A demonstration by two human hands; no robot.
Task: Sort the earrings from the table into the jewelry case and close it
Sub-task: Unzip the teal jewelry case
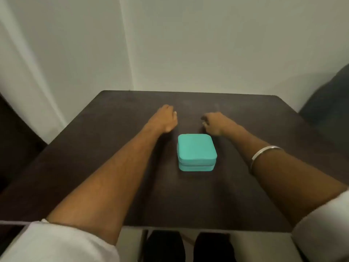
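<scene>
The case (196, 151), a teal square box with rounded corners, sits on the dark tabletop (94, 148) with its lid down flat on the base, a thin seam showing between the two halves. No earrings can be seen anywhere on the tabletop around the case, though the picture is soft and something very small could escape notice.

Just beyond the case on its left side, the left hand (164, 119) rests with its fingers curled in; nothing shows inside them. Just beyond the case on its right side, the right hand (214, 122) has its fingers bent inward too, and whether they pinch something tiny cannot be told. Neither hand touches the case. A metal bangle (264, 154) circles the right forearm, to the right of the case.

Judging from this, either the sorting is finished and the case closed, or nothing has begun; the shut lid and bare surface suggest the end.
</scene>
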